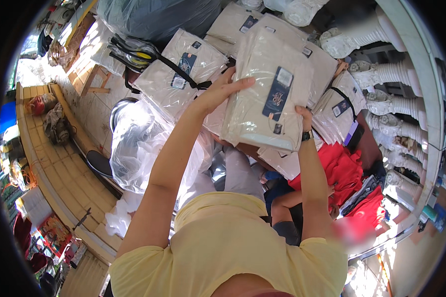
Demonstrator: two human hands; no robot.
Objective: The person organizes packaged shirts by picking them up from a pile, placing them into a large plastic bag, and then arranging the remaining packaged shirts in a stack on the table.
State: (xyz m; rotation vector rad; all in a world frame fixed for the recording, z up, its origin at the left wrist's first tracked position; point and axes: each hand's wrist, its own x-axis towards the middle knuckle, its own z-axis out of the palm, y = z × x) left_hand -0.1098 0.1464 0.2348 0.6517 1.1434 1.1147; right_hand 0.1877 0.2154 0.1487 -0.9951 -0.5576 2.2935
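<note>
In front of me a folded beige garment in a clear plastic bag point(255, 79), with a dark blue tag on its upper face, is held between both hands. My left hand point(224, 91) grips its left edge, thumb over the top and other fingers partly hidden. On the opposite side, near the lower corner, my right hand point(306, 120) is closed on the edge, a dark watch on the wrist. Beneath and beyond lie more bagged beige garments point(210, 54), some bundled with a black strap point(176, 72). Whether the held bag touches those below, I cannot tell.
Crumpled clear plastic point(139, 143) lies left of my legs, near a slatted bamboo bench point(49, 158). A large grey plastic sack point(158, 17) sits at the back. White ribbed columns point(394, 74) line the right. Beside red cloth point(339, 168), another person's arm point(285, 205) shows.
</note>
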